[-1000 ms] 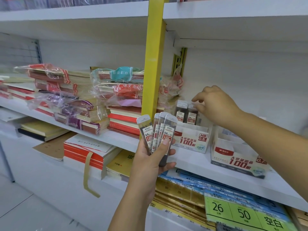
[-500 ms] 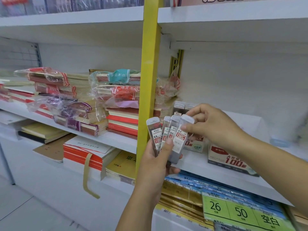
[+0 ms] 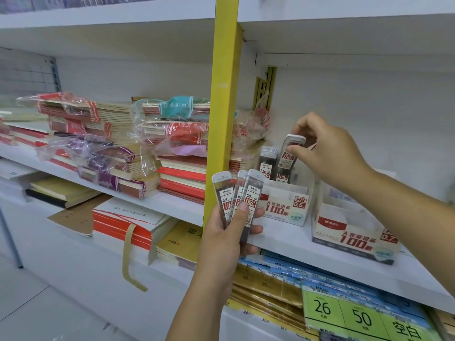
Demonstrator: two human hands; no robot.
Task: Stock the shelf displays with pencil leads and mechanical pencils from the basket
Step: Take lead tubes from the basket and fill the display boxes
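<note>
My left hand (image 3: 227, 232) grips a fan of three clear pencil lead cases (image 3: 237, 193) with white caps and red 0.5 labels, held upright in front of the shelf edge. My right hand (image 3: 325, 153) pinches one more pencil lead case (image 3: 290, 153) by its white cap, tilted above the back of the white 0.5 HB display box (image 3: 285, 207). Two or three lead cases (image 3: 267, 163) stand in the rear slots of that box. A second display box marked 0.7 (image 3: 354, 235) stands to its right. No basket shows.
A yellow upright post (image 3: 224, 94) divides the shelving just left of the display boxes. Stacks of wrapped notebooks (image 3: 103, 143) fill the shelf on the left. Paper packs with green price tags (image 3: 357, 316) lie on the lower shelf. Another shelf board (image 3: 344, 25) hangs overhead.
My right hand took one case from the bunch in my left hand and carried it up and right, over the back of the 0.5 box. The left hand's fan is one case smaller.
</note>
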